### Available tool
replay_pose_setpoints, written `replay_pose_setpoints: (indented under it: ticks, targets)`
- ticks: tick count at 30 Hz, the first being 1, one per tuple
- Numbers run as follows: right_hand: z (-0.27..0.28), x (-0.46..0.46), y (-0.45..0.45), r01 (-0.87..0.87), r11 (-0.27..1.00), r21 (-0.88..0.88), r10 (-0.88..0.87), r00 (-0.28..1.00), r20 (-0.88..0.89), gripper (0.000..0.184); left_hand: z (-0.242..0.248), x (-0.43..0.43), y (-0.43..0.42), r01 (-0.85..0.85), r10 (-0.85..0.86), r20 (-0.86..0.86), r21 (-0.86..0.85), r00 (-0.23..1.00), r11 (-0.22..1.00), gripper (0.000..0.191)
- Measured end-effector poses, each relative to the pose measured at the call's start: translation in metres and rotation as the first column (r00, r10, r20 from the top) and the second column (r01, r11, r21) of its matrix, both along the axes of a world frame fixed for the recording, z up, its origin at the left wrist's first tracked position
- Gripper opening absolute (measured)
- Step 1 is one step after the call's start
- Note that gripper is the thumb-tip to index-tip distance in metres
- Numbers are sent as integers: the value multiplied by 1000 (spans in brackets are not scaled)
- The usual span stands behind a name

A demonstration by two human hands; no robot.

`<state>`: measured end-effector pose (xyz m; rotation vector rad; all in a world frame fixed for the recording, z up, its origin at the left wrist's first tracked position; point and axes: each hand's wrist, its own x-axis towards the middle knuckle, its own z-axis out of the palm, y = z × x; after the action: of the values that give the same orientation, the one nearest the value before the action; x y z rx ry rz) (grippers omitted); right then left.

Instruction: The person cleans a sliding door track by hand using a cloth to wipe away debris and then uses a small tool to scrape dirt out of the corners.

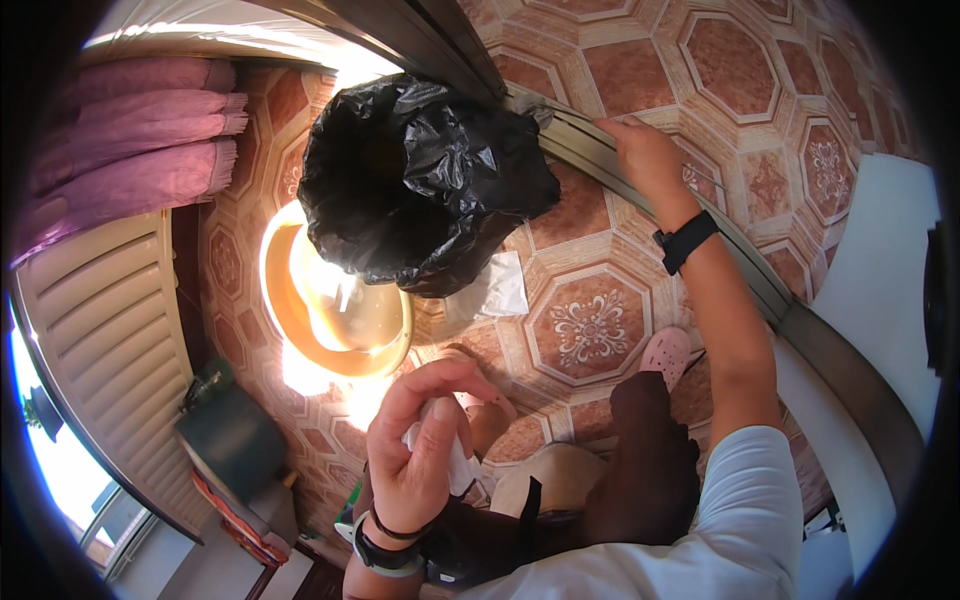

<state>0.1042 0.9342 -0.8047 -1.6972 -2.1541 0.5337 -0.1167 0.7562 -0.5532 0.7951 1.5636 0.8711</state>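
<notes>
My right hand grips a thin stick over the metal sliding-door track. At the stick's far end, a crumpled grey wad rests in the track beside a black plastic bag. My left hand is curled around a bunched white cloth or tissue, most of it hidden by the fingers. The black bag lines an open bin, its mouth facing up and its inside dark. Behind the bag, part of the door frame is visible.
A yellowish plastic basin with liquid stands in bright sun beside the bag. A white sheet lies on the patterned floor. Left are a ribbed radiator, pink fringed fabric and a dark green container.
</notes>
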Motion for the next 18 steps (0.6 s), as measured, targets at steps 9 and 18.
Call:
replay_pose_setpoints:
  ticks: [9,18]
  targets:
    - [-7,-40,8,22,999,-23,-14,960,279,17,-3,5,5,-26,26,-8,-11,1000,1000,24]
    - [15,-84,33,-133,976,-171,187,917,353,13,-1,5,2,12,-12,13,6,1000,1000,25]
